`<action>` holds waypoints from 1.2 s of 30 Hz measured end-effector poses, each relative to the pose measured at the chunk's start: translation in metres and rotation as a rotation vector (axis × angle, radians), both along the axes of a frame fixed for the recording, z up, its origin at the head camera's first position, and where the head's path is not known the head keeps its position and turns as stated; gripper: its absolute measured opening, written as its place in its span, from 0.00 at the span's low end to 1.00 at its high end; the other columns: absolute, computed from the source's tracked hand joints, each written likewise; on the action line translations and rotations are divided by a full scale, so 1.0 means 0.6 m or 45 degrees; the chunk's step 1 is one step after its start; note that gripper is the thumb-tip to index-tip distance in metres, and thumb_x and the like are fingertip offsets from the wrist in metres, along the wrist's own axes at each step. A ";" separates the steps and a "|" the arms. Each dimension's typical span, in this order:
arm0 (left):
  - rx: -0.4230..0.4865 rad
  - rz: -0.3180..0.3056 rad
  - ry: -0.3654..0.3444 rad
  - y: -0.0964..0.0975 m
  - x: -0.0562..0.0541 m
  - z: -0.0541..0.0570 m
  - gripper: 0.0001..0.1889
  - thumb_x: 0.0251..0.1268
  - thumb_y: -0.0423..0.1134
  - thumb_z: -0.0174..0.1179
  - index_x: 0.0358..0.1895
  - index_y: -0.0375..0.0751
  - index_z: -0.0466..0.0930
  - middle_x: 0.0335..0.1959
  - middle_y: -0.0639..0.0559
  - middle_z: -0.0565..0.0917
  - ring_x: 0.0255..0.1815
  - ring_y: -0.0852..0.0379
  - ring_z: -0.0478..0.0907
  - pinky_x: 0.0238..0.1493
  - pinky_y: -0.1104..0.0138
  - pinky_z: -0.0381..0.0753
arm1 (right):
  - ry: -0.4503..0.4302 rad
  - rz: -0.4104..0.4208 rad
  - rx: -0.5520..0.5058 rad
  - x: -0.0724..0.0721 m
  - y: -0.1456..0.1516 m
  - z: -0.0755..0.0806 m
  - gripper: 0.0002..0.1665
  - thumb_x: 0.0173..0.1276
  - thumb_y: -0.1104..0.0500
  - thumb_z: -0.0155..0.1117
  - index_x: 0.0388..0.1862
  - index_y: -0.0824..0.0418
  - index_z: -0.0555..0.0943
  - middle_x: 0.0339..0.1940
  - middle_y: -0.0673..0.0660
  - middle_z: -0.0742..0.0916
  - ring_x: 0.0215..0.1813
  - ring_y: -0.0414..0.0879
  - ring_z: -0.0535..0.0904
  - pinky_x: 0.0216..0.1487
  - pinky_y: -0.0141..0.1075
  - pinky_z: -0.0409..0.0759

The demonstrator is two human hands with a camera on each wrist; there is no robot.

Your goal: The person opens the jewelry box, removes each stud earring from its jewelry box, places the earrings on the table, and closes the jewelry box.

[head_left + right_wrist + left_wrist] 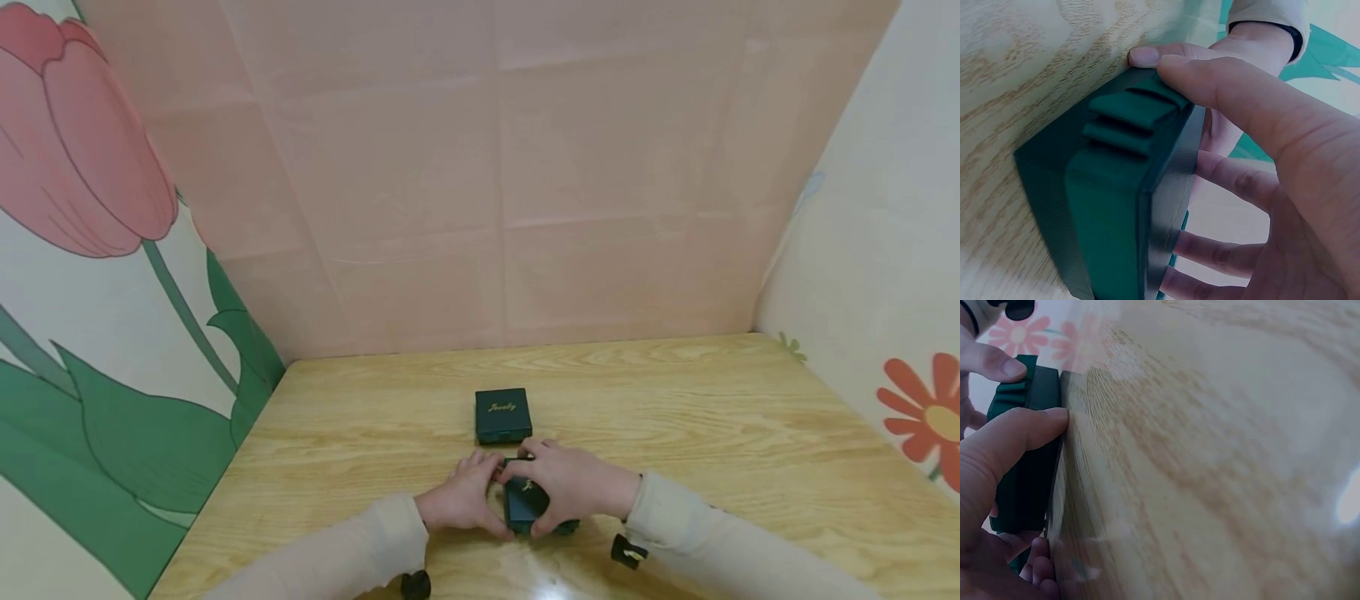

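A dark green jewelry box (523, 507) with gold lettering on its lid sits on the table between both hands. My left hand (465, 496) grips its left end, the thumb (1035, 428) along the near side and the other fingers round the far side. From the right, my right hand (577, 487) holds the same box, its fingers arched over the lid and partly hiding the lettering. The right thumb (1210, 81) presses beside a pleated green bow (1129, 115) on the box's side. A green ribbon band (1107, 219) runs along that side.
A second dark green box (502, 415), lettered "Jewelry" in gold, lies just beyond the hands. The wood-grain table (360, 417) meets a pink backdrop (405, 208) at the back. Flower-printed panels (862, 275) stand at the sides.
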State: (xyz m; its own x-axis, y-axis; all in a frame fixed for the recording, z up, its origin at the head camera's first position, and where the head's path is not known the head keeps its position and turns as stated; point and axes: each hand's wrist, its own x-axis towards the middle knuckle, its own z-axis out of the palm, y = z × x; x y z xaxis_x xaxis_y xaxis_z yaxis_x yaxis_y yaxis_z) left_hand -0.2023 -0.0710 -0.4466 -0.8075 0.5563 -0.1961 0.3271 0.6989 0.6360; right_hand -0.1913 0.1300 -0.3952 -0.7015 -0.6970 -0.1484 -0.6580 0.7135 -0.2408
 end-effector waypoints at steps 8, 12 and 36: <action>-0.016 0.002 -0.007 0.000 -0.005 -0.005 0.43 0.39 0.51 0.78 0.63 0.51 0.67 0.49 0.57 0.66 0.51 0.55 0.62 0.56 0.57 0.66 | 0.037 0.012 0.006 -0.001 0.000 0.000 0.42 0.45 0.40 0.79 0.61 0.41 0.75 0.58 0.57 0.75 0.56 0.56 0.75 0.38 0.47 0.80; -0.014 0.001 -0.013 0.001 -0.006 -0.005 0.44 0.40 0.51 0.78 0.64 0.51 0.66 0.50 0.57 0.66 0.51 0.55 0.62 0.56 0.57 0.66 | 0.035 0.007 0.008 -0.001 -0.001 0.001 0.41 0.45 0.40 0.79 0.61 0.40 0.75 0.57 0.56 0.75 0.55 0.54 0.75 0.36 0.45 0.80; 0.002 0.006 0.030 -0.001 -0.004 -0.009 0.47 0.36 0.49 0.79 0.66 0.50 0.65 0.47 0.56 0.69 0.48 0.56 0.62 0.49 0.61 0.65 | 0.199 -0.151 -0.347 -0.044 0.070 0.079 0.43 0.54 0.43 0.74 0.69 0.42 0.69 0.67 0.58 0.71 0.59 0.56 0.75 0.48 0.51 0.78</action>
